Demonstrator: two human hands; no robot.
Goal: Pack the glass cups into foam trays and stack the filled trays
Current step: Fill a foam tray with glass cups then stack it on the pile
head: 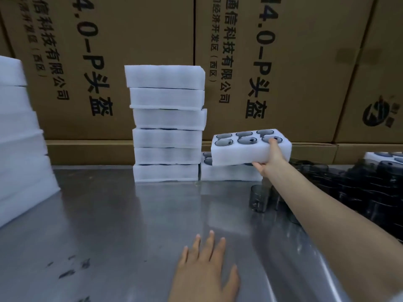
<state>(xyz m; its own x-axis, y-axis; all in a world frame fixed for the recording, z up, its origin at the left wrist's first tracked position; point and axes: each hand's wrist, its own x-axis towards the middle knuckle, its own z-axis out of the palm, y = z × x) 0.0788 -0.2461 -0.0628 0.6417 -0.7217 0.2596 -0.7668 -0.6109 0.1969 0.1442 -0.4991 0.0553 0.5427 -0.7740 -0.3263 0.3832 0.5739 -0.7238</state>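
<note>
a head-worn view over a steel table (113,216) backed by a wall of printed cardboard cartons (305,68). a filled foam tray (244,152), its six round pockets each seeming to hold a dark glass cup, is gripped at its near right end by the right hand (271,160), thumb over the top rim and fingers curled beneath. the tray is held tilted just above another filled tray (226,173) lying flat on the table; whether the two touch cannot be told. just to the left stands a taller stack of six trays (166,125). the left hand (205,271) is spread flat and holds nothing, low over the near table. loose dark glass cups (357,186) are crowded at the right, and a pile of foam (19,136) rises at the left edge. the stacking step is judged to be in hand. next, the held tray would need to be levelled, squared over the tray below and lowered gently so the stack sits even
</note>
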